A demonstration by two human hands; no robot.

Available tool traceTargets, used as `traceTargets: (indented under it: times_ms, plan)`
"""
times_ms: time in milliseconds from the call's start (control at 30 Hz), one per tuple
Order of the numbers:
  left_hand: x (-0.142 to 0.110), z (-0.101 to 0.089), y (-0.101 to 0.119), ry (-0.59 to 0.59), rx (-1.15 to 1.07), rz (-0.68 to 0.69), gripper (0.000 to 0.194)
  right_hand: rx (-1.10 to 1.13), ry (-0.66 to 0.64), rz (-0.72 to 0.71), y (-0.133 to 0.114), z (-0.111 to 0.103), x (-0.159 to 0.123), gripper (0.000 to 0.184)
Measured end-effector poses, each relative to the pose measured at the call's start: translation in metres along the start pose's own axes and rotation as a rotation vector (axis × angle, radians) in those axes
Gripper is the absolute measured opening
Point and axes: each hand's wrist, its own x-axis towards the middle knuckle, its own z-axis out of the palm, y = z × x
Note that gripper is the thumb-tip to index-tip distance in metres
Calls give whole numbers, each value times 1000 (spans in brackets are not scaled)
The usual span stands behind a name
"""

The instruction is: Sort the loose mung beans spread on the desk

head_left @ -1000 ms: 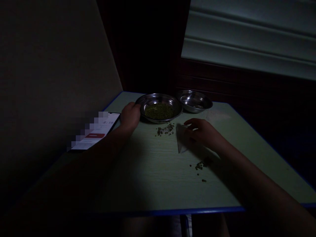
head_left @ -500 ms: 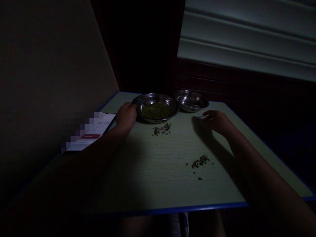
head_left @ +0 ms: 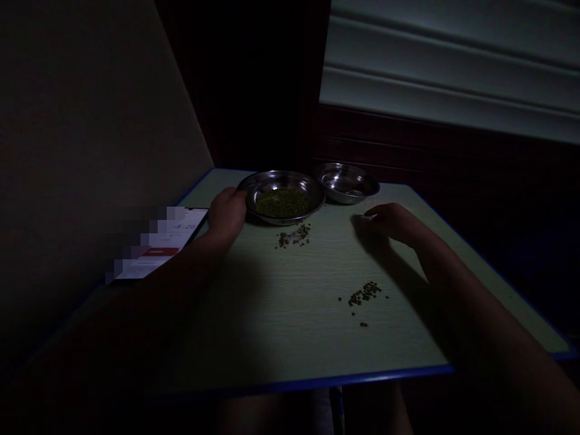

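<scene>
Well, left to right: left hand [head_left: 226, 212] curled on the rim of the steel bowl [head_left: 283, 176], mung beans [head_left: 283, 203] inside, loose scatter [head_left: 293, 237] just before it. Right of the bowl, right hand [head_left: 392, 223] half-closed, pale sliver [head_left: 368, 217] at its fingertips, hold unclear; elongated bean patch [head_left: 364, 295] lies nearer this hand, running diagonally.
</scene>
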Motion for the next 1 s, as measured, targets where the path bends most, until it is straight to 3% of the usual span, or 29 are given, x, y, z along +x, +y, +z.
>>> traceTargets:
  times_ms: [233, 400, 500, 700, 833, 1000]
  plan:
    - [4, 1, -6, 7, -17, -14, 21, -129, 200, 46, 12, -12, 3, 48]
    - [3, 1, -7, 5, -30, -11, 20, -190, 253, -277, -11, -3, -26, 56]
    - [1, 0, -4, 18, -17, -21, 23, -223, 185, -434, -27, 13, -43, 61]
    - [1, 0, -3, 10, -16, -16, 23, -285, -11, -494, -36, 34, -48, 72]
    - [3, -1, -5, 2, 4, -5, 15, -256, -7, -465, -35, 34, -43, 74]
    - [2, 1, -4, 16, -19, -15, 22, -203, -63, -397, -42, 26, -46, 59]
